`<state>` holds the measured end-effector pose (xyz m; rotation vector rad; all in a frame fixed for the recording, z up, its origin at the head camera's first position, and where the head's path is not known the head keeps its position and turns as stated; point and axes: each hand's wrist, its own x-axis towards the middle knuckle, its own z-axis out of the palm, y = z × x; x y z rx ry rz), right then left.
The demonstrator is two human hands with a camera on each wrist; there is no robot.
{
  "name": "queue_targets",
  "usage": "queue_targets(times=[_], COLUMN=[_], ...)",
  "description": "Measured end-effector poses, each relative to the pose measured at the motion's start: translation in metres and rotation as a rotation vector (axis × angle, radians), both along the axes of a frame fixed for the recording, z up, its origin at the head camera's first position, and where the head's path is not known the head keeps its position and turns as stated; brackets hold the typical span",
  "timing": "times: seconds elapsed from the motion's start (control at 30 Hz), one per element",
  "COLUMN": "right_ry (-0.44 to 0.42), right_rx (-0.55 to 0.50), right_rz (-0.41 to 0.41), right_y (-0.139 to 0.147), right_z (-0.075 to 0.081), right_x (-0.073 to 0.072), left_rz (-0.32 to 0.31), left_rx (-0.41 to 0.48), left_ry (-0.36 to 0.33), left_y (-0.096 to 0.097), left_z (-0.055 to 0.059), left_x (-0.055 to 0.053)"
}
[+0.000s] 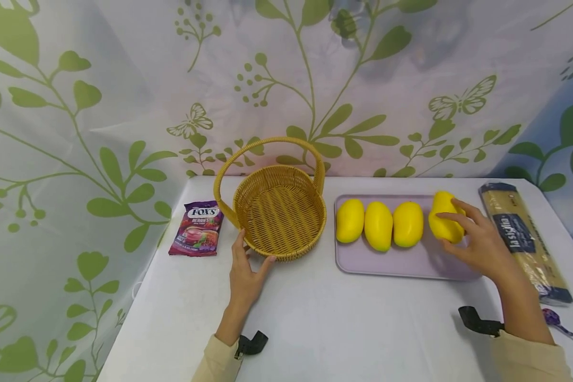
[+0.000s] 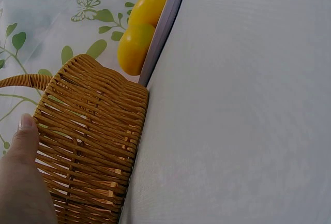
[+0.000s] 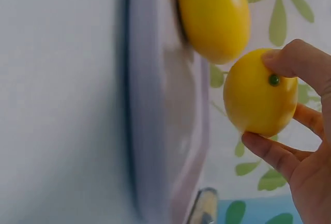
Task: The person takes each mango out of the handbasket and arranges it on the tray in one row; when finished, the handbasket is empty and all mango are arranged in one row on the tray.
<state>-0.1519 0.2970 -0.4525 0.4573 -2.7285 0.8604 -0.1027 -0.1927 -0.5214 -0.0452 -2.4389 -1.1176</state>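
Observation:
A round wicker basket (image 1: 279,212) with a tall arched handle stands upright on the table, and nothing lies inside it. My left hand (image 1: 247,278) rests against its near left side, fingers and thumb spread; the left wrist view shows the thumb (image 2: 25,144) touching the woven wall. My right hand (image 1: 482,241) grips a yellow mango (image 1: 443,217) between thumb and fingers over the right end of a lilac tray (image 1: 387,265). In the right wrist view this mango (image 3: 258,94) appears raised off the tray. Three more mangoes (image 1: 378,225) lie side by side on the tray.
A purple Fox's candy bag (image 1: 198,228) lies left of the basket. Right of the tray is a long brown pasta pack (image 1: 525,239), with a wrapped lollipop (image 1: 551,317) near its lower end. A leaf-patterned sheet (image 1: 363,106) hangs behind the white table (image 1: 363,318).

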Motion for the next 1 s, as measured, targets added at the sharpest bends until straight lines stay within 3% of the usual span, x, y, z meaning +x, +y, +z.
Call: queue_targets(times=[0.27, 0.4, 1.0], right_ry=[-0.152, -0.135, -0.156], right_rx=[0.037, 0.041, 0.069], right_rz=[0.014, 0.047, 0.052], right_y=[0.008, 0.008, 0.009], right_z=[-0.018, -0.021, -0.02], right_x=[-0.003, -0.003, 0.005], left_rz=[0.002, 0.005, -0.008], left_rx=[-0.007, -0.006, -0.004], left_ry=[0.001, 0.001, -0.009], left_y=[-0.001, 0.0, 0.002], left_z=[-0.003, -0.003, -0.003], left_x=[0.0, 0.0, -0.003])
